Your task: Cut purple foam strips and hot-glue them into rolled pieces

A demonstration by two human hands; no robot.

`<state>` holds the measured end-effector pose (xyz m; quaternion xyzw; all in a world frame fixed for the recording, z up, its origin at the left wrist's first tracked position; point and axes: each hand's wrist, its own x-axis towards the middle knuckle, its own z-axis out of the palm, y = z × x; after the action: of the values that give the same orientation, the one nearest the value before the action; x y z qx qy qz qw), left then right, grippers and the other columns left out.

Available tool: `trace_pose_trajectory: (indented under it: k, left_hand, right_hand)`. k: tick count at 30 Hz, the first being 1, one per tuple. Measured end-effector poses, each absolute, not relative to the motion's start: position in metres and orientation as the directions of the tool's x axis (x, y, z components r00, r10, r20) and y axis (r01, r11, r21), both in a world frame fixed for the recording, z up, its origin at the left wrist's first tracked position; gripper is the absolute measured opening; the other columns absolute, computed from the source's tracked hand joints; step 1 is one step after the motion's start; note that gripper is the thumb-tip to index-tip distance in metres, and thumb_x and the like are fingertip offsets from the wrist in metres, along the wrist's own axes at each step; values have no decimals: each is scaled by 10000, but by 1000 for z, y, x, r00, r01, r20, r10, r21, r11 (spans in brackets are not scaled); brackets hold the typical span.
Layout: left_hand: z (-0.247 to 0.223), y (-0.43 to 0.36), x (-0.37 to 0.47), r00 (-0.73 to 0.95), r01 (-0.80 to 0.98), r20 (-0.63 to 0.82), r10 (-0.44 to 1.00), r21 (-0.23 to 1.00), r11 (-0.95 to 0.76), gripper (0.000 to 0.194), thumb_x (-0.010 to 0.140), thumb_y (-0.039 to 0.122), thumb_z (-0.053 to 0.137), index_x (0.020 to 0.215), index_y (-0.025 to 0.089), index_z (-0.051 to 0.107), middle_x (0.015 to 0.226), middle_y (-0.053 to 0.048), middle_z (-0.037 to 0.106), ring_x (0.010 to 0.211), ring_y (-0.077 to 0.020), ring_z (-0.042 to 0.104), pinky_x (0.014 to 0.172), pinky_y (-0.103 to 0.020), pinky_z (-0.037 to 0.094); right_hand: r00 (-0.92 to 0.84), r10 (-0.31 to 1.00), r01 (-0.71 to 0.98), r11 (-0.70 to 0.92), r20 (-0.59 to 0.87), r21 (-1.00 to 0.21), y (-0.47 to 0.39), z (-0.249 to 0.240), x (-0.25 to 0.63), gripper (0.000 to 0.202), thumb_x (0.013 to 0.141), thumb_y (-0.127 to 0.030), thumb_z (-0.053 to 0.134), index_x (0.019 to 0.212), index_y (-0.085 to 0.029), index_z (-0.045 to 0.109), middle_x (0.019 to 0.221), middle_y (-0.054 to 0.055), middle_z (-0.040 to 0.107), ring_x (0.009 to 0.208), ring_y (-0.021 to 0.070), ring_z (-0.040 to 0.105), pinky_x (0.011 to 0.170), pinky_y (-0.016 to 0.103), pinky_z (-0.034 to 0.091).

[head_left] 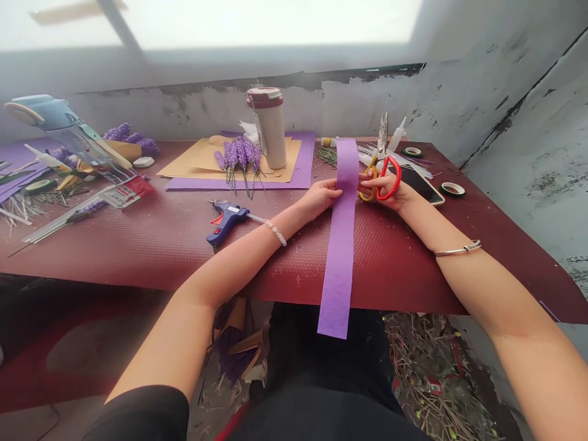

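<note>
Here's the long, flat purple felt-like strip (342, 239), right of the cream, maroon-lidded tumbler (274, 138), its length running far to near! Left hand (320, 197), tumbler side, pinches one edge; right hand (389, 185), opposite, grips red-and-yellow-handled metal scissors (382, 146).

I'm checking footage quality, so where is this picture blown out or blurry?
Head view: bright background blown out white at top; maroon tabletop shows soft sheen; red-and-dark area at lower left blurred; purple strip and scissors fairly crisp.
</note>
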<state>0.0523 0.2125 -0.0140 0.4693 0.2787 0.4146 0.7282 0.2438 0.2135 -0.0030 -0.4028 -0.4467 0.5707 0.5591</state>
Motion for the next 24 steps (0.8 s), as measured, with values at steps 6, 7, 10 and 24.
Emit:
trace_pose_trajectory:
  k: [6,7,10,24]
  left_hand:
    - [-14,217,45,479,-334,-2,878,924,184,338,754,-22,621,1022,127,765,984,-74,801,928,-172,732,1003,-343,500]
    - [-14,218,44,483,-327,-5,875,927,186,366,748,-14,632,1062,126,756,995,-82,799,968,-188,734,1014,-353,498]
    - [-14,218,41,501,-306,-19,865,932,197,507,696,-4,677,1188,119,703,1049,-108,788,1049,-235,730,1023,-383,501]
    - [-7,203,32,526,-282,-89,846,920,272,894,609,82,823,1428,220,494,1257,-116,699,1156,-263,681,1043,-398,473]
  right_hand:
    - [-101,995,-316,-29,3,-948,209,-4,245,376,578,60,733,653,-239,518,857,14,819,1025,262,776,909,412,634]
    - [-106,994,-319,-34,0,-947,208,-4,245,369,579,50,742,652,-236,522,878,21,824,1045,268,772,924,417,628]
    - [-122,992,-319,-50,-11,-946,204,-4,248,354,575,7,795,668,-231,549,910,31,832,1080,289,764,951,445,617]
    - [-92,988,-320,-148,-125,-936,198,4,245,445,498,-258,993,708,-218,603,886,71,819,946,286,789,935,446,613]
